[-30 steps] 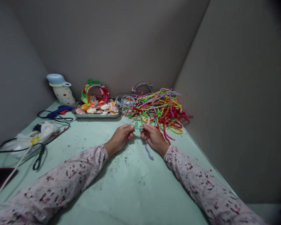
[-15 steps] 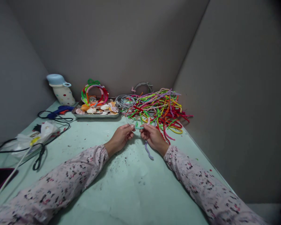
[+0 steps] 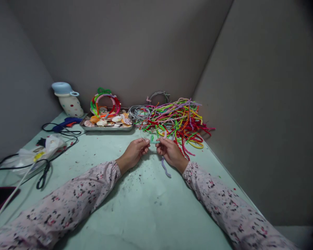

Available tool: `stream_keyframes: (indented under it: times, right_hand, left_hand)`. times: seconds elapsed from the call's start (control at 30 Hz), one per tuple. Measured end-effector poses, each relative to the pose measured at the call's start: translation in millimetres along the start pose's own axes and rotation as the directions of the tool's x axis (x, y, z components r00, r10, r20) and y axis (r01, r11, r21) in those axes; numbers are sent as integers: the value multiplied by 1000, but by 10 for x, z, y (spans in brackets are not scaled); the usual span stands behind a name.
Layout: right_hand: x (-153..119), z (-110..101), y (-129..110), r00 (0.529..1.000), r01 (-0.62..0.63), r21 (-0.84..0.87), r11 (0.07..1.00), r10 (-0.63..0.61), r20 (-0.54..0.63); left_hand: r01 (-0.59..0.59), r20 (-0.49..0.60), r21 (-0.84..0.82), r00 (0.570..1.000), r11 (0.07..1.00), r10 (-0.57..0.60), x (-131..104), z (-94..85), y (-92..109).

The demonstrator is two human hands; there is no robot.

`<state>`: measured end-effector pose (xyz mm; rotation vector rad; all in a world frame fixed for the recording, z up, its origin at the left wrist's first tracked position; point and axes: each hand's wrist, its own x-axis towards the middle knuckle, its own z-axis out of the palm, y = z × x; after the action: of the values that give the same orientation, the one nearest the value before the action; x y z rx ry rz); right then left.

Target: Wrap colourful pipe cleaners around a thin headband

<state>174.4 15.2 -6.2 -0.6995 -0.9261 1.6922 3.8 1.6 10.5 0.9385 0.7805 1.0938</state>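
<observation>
Both my hands meet over the middle of the table, holding a thin wire ring [image 3: 142, 132] partly wrapped in pipe cleaner. My left hand [image 3: 137, 151] pinches the wire between thumb and index finger. Just to the right, my right hand [image 3: 170, 151] is closed on a wrapped part of the ring. A light green pipe cleaner [image 3: 153, 141] shows between the two sets of fingertips, with one end sticking up. Below my right hand hangs a lilac pipe cleaner [image 3: 166, 169]. The fingers hide much of the ring.
A heap of coloured pipe cleaners [image 3: 182, 116] lies beyond my hands, beside coiled grey wire [image 3: 140, 112]. A metal tray [image 3: 106, 129] holds seashells and wrapped rings [image 3: 105, 104]. At left are a bottle [image 3: 69, 100], a blue glue gun [image 3: 65, 124], black cables and a plastic bag [image 3: 28, 156].
</observation>
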Motion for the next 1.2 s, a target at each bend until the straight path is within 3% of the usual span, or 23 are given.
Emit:
stream_keyframes:
  times: [1.2]
  right_hand:
    - [-19,34,-24,999,-27,-8,1000,27,-31]
  left_hand:
    - [-12,-35,-16,999,1000,11,22,5,-44]
